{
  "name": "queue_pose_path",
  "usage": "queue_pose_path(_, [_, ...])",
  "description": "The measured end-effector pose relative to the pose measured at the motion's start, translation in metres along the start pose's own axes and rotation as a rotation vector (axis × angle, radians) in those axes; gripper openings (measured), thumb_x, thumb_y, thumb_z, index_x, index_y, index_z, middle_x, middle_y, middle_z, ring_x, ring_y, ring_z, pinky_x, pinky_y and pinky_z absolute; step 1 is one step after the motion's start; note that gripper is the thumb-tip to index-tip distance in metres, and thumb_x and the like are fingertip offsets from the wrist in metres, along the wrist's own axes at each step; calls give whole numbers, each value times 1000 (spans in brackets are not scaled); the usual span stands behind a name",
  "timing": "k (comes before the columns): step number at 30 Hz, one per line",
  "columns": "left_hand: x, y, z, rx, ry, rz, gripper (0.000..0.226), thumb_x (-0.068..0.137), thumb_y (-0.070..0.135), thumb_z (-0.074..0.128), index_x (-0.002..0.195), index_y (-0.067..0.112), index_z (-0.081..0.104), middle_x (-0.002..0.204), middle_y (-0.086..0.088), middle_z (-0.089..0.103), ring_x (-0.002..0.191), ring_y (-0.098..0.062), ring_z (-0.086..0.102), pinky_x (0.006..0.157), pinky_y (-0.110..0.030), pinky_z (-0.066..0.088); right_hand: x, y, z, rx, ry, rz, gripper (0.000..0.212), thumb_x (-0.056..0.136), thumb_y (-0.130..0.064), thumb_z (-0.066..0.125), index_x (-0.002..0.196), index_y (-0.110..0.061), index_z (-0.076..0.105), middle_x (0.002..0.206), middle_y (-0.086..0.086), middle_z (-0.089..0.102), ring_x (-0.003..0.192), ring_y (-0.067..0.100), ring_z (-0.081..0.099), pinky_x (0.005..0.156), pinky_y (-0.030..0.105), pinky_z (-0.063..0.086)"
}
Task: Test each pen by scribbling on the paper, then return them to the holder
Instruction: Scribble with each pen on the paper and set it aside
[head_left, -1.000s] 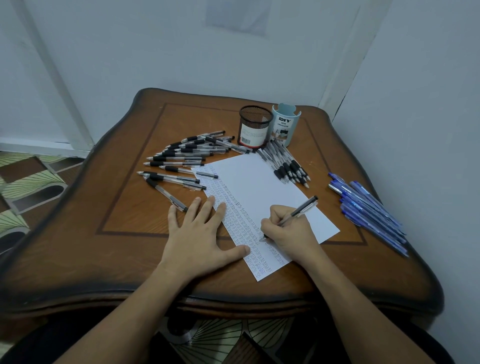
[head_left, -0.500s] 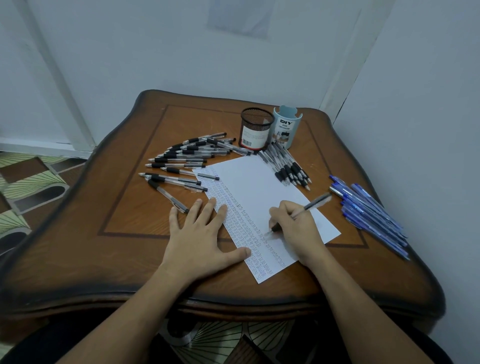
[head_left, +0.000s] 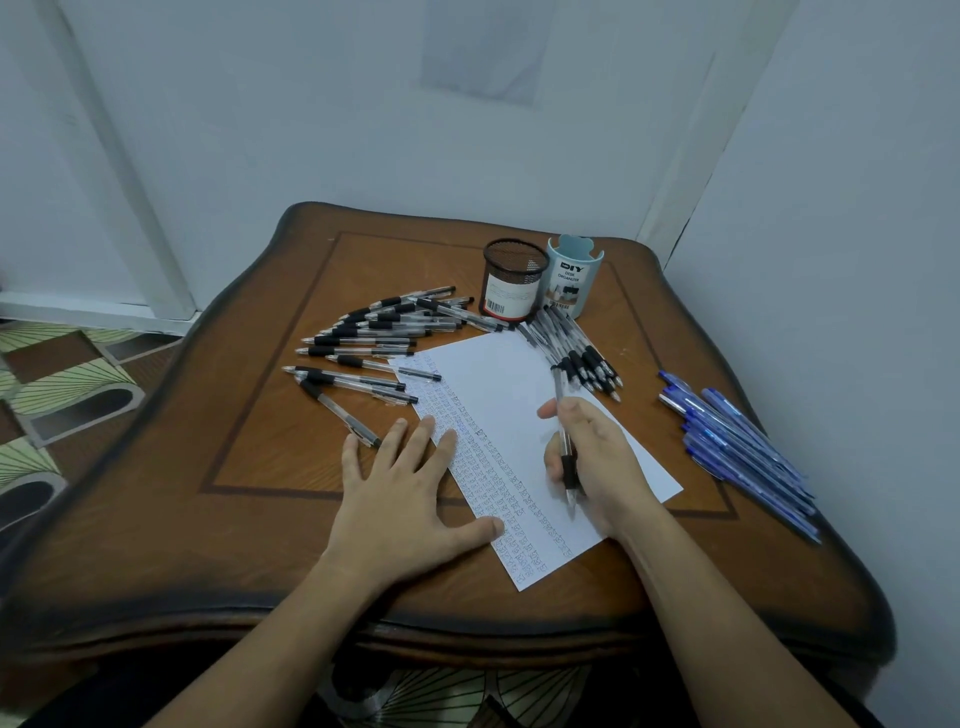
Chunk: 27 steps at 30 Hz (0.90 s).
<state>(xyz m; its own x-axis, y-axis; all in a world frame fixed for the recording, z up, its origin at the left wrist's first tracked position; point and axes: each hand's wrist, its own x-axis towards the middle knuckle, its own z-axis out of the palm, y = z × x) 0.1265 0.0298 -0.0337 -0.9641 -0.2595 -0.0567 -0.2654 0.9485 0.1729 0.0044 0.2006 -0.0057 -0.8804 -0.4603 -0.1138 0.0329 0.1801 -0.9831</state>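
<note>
Item: pen (head_left: 559, 400), gripped in our right hand (head_left: 597, 457), tip at the paper (head_left: 498, 374) under the palm. Our left hand (head_left: 400, 493) lies flat with fingers spread, pinning the sheet. The mesh holder (head_left: 511, 280) stands well beyond the knuckles. Risk, we judge: if the left hand eases off, the sheet slides under the strokes.

You face a wooden table (head_left: 249, 519) with a dark rim, set in a corner of pale grey-blue walls (head_left: 311, 130). A white frame (head_left: 150, 244) and patterned floor tiles (head_left: 67, 379) lie to your left.
</note>
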Motion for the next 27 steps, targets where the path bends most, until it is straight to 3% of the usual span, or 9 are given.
queue_pose_path(3, [0, 0, -1, 5, -10, 2, 115, 57, 99, 0, 155, 39, 0, 164, 10, -10, 150, -17, -13, 114, -61, -12, 1, -4, -3, 117, -44, 30, 30, 106, -40, 36, 100, -22, 59, 57, 5, 55, 45, 15, 43, 39, 23, 30])
queue_pose_path(7, [0, 0, -1, 7, -9, 2, 114, 58, 99, 1, 155, 39, -1, 164, 9, -10, 150, -17, -13, 115, -61, -12, 4, -7, -6, 188, -72, 83, 22, 105, -39, 42, 100, -25, 58, 61, 6, 56, 44, 11, 44, 40, 25, 26])
queue_pose_path(13, [0, -1, -3, 10, -17, 10, 112, 60, 99, 2, 155, 40, -2, 164, 9, -13, 150, -17, -15, 114, -61, -14, 18, -17, -8, 90, -56, 161, 22, 105, -21, 45, 117, -27, 63, 70, 5, 63, 69, 22, 41, 47, 28, 28])
queue_pose_path(16, [1, -2, -3, 8, -30, 11, 108, 65, 99, 8, 155, 40, -4, 163, 10, -15, 149, -17, -17, 114, -61, -15, 40, -28, -17, -88, 12, 63, 31, 99, -8, 52, 125, -22, 62, 73, 2, 69, 64, 20, 44, 48, 28, 34])
queue_pose_path(20, [0, -2, -4, -11, -37, 15, 106, 69, 98, 15, 155, 39, -5, 163, 10, -16, 149, -17, -18, 114, -61, -16, 77, -45, -33, -484, 182, -146, 36, 94, -14, 64, 130, -17, 61, 87, 3, 72, 60, 13, 56, 54, 22, 42])
queue_pose_path(24, [-1, -1, -5, -16, -36, 12, 105, 69, 98, 14, 155, 40, -6, 162, 11, -18, 149, -16, -20, 113, -61, -17, 106, -56, -40, -748, 228, -126, 32, 95, -17, 65, 126, -10, 64, 116, 7, 66, 95, 17, 55, 82, 28, 41])
queue_pose_path(27, [-2, 0, -6, -20, -40, 10, 104, 70, 97, 15, 154, 40, -7, 162, 12, -19, 148, -15, -21, 113, -60, -17, 118, -53, -38, -821, 226, -66, 25, 96, -12, 65, 118, -2, 68, 113, 12, 66, 95, 22, 55, 82, 30, 42])
